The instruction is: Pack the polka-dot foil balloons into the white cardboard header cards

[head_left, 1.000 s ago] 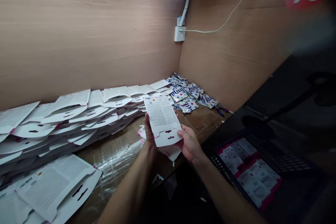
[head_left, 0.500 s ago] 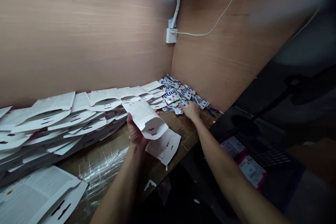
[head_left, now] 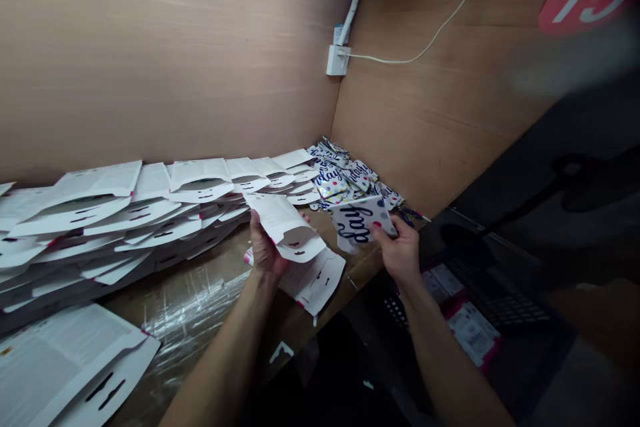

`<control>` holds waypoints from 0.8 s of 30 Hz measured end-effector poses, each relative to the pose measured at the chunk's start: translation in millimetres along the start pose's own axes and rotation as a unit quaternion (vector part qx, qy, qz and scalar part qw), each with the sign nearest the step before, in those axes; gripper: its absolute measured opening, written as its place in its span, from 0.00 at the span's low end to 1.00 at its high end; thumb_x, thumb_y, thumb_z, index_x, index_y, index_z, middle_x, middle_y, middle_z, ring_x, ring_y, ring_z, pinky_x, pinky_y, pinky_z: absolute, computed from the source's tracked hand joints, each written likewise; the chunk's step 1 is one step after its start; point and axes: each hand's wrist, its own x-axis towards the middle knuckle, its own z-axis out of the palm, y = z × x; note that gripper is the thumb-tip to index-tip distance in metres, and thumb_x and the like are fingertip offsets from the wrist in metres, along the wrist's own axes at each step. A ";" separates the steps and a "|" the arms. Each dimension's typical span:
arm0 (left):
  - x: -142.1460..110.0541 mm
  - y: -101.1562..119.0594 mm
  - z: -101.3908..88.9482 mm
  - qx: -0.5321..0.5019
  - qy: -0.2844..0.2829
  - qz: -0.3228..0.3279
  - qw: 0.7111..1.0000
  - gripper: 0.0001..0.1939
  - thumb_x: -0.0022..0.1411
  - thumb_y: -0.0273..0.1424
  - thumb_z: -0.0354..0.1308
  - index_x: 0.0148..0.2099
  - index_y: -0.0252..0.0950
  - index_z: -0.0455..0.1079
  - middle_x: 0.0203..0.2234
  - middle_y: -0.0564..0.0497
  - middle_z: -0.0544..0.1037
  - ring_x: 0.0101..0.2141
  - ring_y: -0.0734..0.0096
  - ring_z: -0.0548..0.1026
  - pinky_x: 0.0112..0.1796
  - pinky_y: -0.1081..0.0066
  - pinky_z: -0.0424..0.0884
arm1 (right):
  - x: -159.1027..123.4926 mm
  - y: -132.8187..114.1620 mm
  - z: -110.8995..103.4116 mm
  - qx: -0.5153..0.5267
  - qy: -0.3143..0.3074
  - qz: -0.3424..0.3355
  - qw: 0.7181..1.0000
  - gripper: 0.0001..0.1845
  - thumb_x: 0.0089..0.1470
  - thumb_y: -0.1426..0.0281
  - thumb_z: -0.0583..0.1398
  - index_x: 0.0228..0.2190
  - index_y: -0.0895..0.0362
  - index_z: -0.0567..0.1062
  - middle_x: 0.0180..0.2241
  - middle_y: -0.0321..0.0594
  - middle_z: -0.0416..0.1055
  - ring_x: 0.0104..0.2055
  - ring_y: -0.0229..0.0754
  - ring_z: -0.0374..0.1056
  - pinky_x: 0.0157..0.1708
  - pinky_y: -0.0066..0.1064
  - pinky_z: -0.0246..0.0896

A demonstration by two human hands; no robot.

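Observation:
My left hand is closed around a white paper sleeve, whose mouth gapes toward me and whose flap has hanger slots. Beneath it, another white sleeve lies flat on the table. Pinched in my right hand is a folded foil balloon, white with dark lettering reading "day" and coloured dots. It is held just right of the open sleeve, apart from it. Behind my right hand, a pile of similar folded foil balloons rests in the corner.
Overlapping stacks of white sleeves line the back wall. A larger-looking sleeve lies at front left. Scissors sit by the pile. Below the table's right edge stands a dark crate with pink-edged packs.
My right hand has drawn back from the pile toward me, bringing a folded foil balloon with it. The left hand keeps the sleeve in nearly the same place. The camera view has shifted slightly.

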 end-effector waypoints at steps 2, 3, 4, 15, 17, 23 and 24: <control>-1.6 -6.3 1.9 -0.006 0.009 -0.018 1.000 0.43 0.61 0.64 0.58 0.65 0.37 0.70 0.48 0.37 0.83 0.52 0.39 0.80 0.53 0.39 0.76 | -22.4 -24.3 4.2 -0.017 -0.036 -0.100 0.994 0.07 0.58 0.65 0.69 0.37 0.54 0.80 0.31 0.36 0.79 0.30 0.41 0.73 0.33 0.31 0.70; -2.9 -9.2 3.1 -0.008 0.014 -0.029 0.999 0.44 0.61 0.65 0.58 0.65 0.36 0.69 0.48 0.36 0.83 0.52 0.38 0.80 0.53 0.39 0.75 | -30.2 -34.1 8.6 -0.004 -0.061 -0.158 0.986 0.05 0.60 0.69 0.68 0.39 0.52 0.80 0.33 0.36 0.80 0.32 0.42 0.75 0.34 0.33 0.72; -4.3 -11.9 4.4 -0.009 0.017 -0.041 0.999 0.45 0.61 0.65 0.57 0.66 0.35 0.69 0.48 0.35 0.83 0.52 0.38 0.80 0.53 0.38 0.75 | -35.6 -41.3 13.7 0.017 -0.090 -0.216 0.972 0.07 0.61 0.72 0.66 0.42 0.51 0.79 0.36 0.37 0.82 0.35 0.44 0.77 0.37 0.35 0.74; -14.0 -12.9 13.6 0.004 0.019 -0.089 0.996 0.46 0.61 0.68 0.54 0.61 0.32 0.71 0.44 0.34 0.83 0.51 0.36 0.80 0.53 0.34 0.74 | -31.0 -30.5 26.7 -0.055 -0.292 -0.445 0.845 0.24 0.65 0.79 0.59 0.60 0.53 0.72 0.48 0.51 0.81 0.52 0.52 0.77 0.49 0.46 0.75; -14.3 -6.8 15.3 0.005 0.018 -0.079 0.997 0.45 0.62 0.67 0.54 0.63 0.33 0.70 0.43 0.35 0.83 0.49 0.37 0.81 0.52 0.35 0.74 | -27.7 -35.3 24.5 -0.063 -0.314 -0.452 0.833 0.22 0.66 0.78 0.58 0.59 0.54 0.73 0.49 0.50 0.81 0.51 0.51 0.77 0.48 0.46 0.74; -16.0 -1.9 21.7 0.019 0.007 -0.081 0.996 0.41 0.63 0.62 0.58 0.63 0.34 0.70 0.42 0.38 0.83 0.45 0.42 0.83 0.49 0.41 0.78 | -24.4 -42.7 37.7 -0.148 -0.308 -0.459 0.821 0.17 0.68 0.76 0.56 0.54 0.53 0.75 0.46 0.46 0.81 0.49 0.48 0.76 0.47 0.43 0.69; -15.8 -4.7 22.2 0.019 0.009 -0.080 0.997 0.39 0.63 0.61 0.59 0.62 0.34 0.70 0.42 0.38 0.83 0.45 0.43 0.83 0.49 0.43 0.78 | -26.1 -41.5 44.5 -0.179 -0.282 -0.452 0.827 0.16 0.67 0.76 0.56 0.53 0.53 0.76 0.45 0.46 0.81 0.47 0.49 0.75 0.46 0.43 0.68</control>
